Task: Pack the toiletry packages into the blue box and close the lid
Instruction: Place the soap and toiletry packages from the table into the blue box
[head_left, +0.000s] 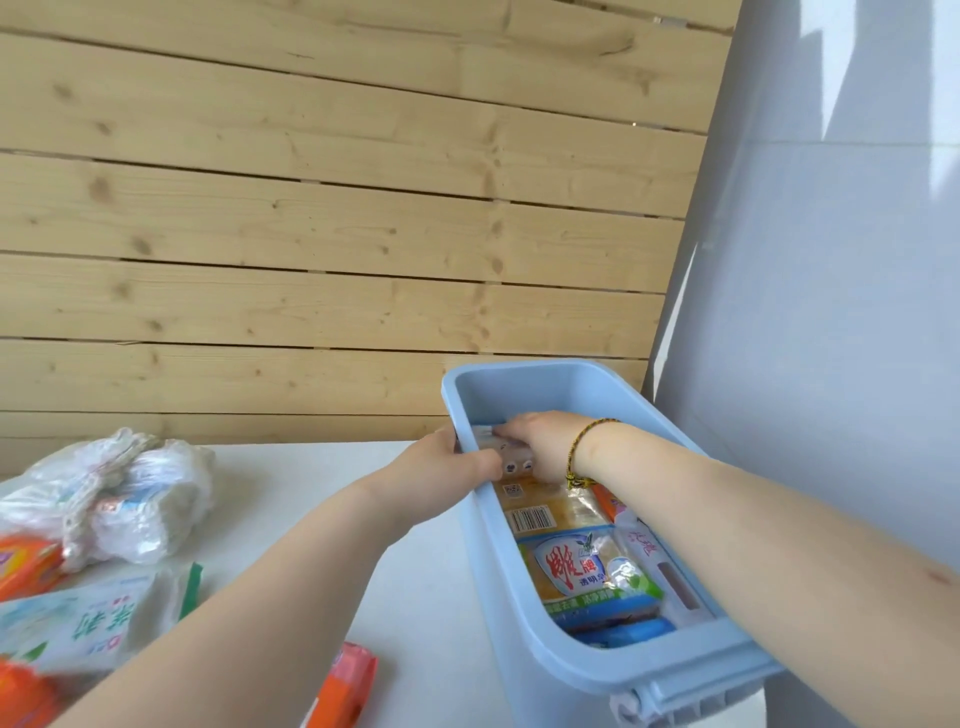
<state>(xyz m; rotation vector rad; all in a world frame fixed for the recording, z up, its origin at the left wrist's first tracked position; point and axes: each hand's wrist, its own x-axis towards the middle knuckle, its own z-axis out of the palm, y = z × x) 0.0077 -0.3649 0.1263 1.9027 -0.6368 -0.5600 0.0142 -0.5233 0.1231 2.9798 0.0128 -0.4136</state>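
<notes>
The light blue box (524, 613) stands open on the white table at the right, its lid hanging down at the near end. Inside lie several soap packages: a yellow one with a barcode (550, 512) and a blue-and-yellow one (587, 571). My right hand (540, 441) reaches into the far end of the box, fingers pressed on a pale clear-wrapped package (511, 460). My left hand (441, 470) grips the box's left rim, thumb inside touching the same package.
Left on the table lie a crumpled white plastic bag (119, 493), a white-and-green packet (88, 623), orange packages (26, 566) and another orange package (343, 686) near my left forearm. A wooden plank wall stands behind; a grey wall is at the right.
</notes>
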